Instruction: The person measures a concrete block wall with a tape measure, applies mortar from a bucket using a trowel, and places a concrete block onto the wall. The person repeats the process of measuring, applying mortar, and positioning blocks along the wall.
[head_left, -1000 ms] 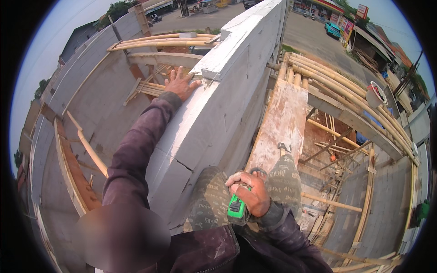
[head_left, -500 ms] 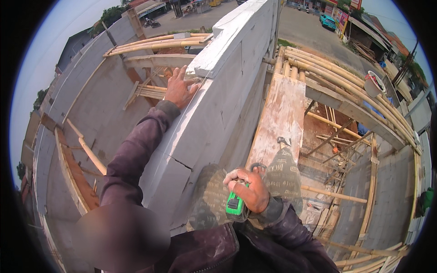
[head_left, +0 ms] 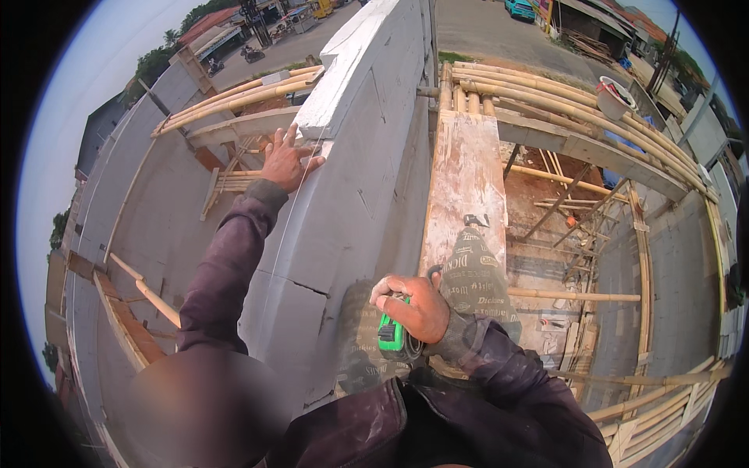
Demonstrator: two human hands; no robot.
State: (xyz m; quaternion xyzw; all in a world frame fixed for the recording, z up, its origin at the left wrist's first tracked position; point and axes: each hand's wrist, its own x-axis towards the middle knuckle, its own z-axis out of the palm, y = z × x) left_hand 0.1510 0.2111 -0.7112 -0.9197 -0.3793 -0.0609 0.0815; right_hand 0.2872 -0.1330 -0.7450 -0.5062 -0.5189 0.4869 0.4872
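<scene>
My left hand [head_left: 287,162] rests with spread fingers on the top edge of a light grey block wall [head_left: 355,207]. Its fingertips are beside the end of a higher white block [head_left: 331,101]. A thin string [head_left: 292,209] runs along the wall top, close to that hand. Lower down, in front of my body, my right hand [head_left: 421,308] is closed around a green and black tape measure [head_left: 392,337]. No drawn-out blade can be made out.
A worn plank [head_left: 466,171] lies right of the wall, with my trouser leg over its near end. Bamboo poles [head_left: 538,86] span the far right, where a white bucket [head_left: 615,97] stands. Deep drops flank the wall, with bamboo props and an orange-brown board [head_left: 129,320] at left.
The whole view has shifted, so the wall and planks appear further left. My left hand's fingers are spread wider on the wall top. The tape measure stays in my right hand.
</scene>
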